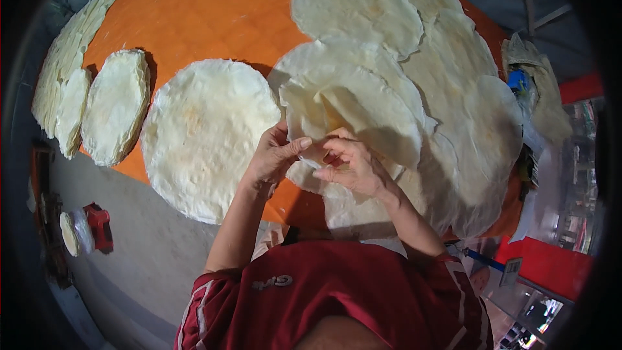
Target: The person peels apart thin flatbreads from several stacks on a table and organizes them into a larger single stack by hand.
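Note:
My left hand [278,151] grips the near edge of a thin round flatbread sheet [374,107], thumb on top and fingers beneath. The sheet is pale, lifted at this edge and buckled into a fold near its middle. Just to the right, my right hand [357,163] has its fingers curled and its thumb apart from them, close to the same edge. Whether it pinches a thin piece there cannot be made out. Under the lifted sheet lie more overlapping flatbread sheets [311,56]. Left of my hands is a large round flatbread stack [209,131].
An orange table cover [204,14] spreads below everything. Overlapping sheets [437,58] cover its right side. Smaller stacks [116,107] and a long row of sheets [73,58] line the left. A red stool [98,226] is on the grey floor [141,233]. Bags [539,87] lie beyond the right edge.

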{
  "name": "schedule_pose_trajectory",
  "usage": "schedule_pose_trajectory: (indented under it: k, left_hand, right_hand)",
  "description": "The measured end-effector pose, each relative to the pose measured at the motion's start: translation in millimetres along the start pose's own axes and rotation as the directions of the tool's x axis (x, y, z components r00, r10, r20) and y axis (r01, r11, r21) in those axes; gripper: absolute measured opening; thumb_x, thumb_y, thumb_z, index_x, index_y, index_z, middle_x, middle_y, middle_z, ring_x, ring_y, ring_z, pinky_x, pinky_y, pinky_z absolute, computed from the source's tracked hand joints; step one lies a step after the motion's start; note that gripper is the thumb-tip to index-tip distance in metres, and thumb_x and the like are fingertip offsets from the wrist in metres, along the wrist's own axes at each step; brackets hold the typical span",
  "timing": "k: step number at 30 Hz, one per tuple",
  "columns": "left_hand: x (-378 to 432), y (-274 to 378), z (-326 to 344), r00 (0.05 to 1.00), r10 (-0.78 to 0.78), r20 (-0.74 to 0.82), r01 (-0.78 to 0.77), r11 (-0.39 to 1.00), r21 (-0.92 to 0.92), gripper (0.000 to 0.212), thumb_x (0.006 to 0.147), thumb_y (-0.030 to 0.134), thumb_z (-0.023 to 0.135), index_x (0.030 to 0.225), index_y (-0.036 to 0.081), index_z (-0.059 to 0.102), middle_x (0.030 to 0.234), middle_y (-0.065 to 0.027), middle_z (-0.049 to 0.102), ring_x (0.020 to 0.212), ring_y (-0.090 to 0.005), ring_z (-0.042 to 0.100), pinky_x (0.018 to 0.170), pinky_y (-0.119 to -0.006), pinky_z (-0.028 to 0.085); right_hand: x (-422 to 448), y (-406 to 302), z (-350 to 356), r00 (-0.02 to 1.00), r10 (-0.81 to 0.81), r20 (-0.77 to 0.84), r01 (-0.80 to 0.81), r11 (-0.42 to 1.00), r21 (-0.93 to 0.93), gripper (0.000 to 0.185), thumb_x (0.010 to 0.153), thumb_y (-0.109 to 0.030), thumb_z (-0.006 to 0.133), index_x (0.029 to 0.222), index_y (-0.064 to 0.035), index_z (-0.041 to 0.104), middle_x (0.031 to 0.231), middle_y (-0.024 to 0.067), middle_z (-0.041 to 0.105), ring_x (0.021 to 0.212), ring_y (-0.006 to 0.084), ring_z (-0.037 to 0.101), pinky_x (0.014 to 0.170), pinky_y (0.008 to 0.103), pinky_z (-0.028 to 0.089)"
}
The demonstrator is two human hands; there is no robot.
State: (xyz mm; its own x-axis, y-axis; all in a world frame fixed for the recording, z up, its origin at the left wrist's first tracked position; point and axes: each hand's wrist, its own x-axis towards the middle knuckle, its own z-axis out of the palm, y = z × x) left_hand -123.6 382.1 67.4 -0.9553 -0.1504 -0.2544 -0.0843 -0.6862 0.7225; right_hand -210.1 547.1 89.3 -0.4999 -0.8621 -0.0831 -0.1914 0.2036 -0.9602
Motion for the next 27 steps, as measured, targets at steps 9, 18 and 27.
schedule_pose_trajectory:
  k: [9, 18, 27]
  left_hand:
    - [4, 4, -4, 0.998, -0.028, 0.061, 0.034, 0.994, -0.101, 0.039, 0.069, -0.002, 0.067, 0.104, -0.001, 0.052, 0.097, -0.0102, 0.059, 0.088, -0.0188, 0.058, 0.079, -0.032, 0.048]
    - [-4, 4, 3, 1.0, -0.027, -0.008, 0.028, 0.982, 0.189, 0.055, 0.061, -0.02, 0.054, 0.113, -0.003, 0.045, 0.099, -0.0082, 0.057, 0.091, -0.0179, 0.057, 0.081, -0.03, 0.047]
    - [3, 29, -63, 0.998, 0.003, 0.063, -0.008, 0.997, 0.081, 0.052, 0.072, -0.009, 0.053, 0.12, 0.004, 0.038, 0.11, -0.0208, 0.053, 0.101, -0.029, 0.054, 0.084, -0.038, 0.046]
  right_hand:
    - [-5, 17, 1, 0.99, -0.068, -0.12, 0.096, 0.966, 0.239, 0.013, 0.073, -0.003, 0.065, 0.085, 0.0033, 0.062, 0.09, 0.0075, 0.054, 0.085, 0.015, 0.05, 0.072, 0.0233, 0.041]
    - [1, 15, 15, 0.86, -0.053, -0.507, 0.116, 0.989, 0.095, 0.008, 0.075, -0.003, 0.057, 0.08, -0.0006, 0.051, 0.078, 0.0069, 0.053, 0.069, 0.0199, 0.054, 0.056, 0.0312, 0.045]
    - [-55, 22, -169, 0.857, 0.167, -0.488, 0.371, 0.457, 0.808, 0.033, 0.082, -0.023, 0.046, 0.104, 0.0, 0.053, 0.104, 0.0136, 0.057, 0.092, 0.0237, 0.057, 0.083, 0.0358, 0.045]
